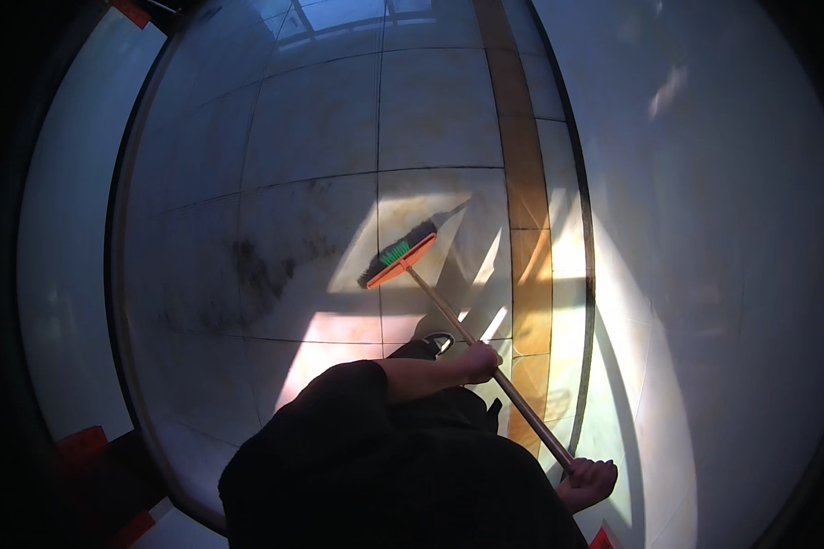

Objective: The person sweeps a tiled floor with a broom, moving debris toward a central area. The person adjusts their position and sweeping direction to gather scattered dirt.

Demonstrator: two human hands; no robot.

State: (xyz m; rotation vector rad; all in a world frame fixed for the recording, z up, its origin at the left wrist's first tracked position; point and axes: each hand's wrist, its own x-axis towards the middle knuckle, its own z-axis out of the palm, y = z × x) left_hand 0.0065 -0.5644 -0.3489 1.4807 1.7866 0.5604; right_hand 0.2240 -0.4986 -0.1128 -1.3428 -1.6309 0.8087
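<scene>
A push-style broom with an orange head (404, 261) and green and dark bristles (395, 252) rests on the tiled floor ahead of me. Its long wooden handle (522, 405) slants down to my right side. My left hand (482, 362) grips the handle partway along, the forearm crossing in front of my body. Around the handle's upper end, near my right hip, my right hand (588, 479) is closed. One dark shoe (441, 342) shows just below the left hand.
Pale floor tiles (316, 117) carry dark smudges (264, 271) left of the broom. A tan tile strip (527, 171) runs along the right, beside a pale wall (714, 206) with a dark base edge. Another pale wall (75, 226) stands left. Red paper pieces (82, 442) show lower left.
</scene>
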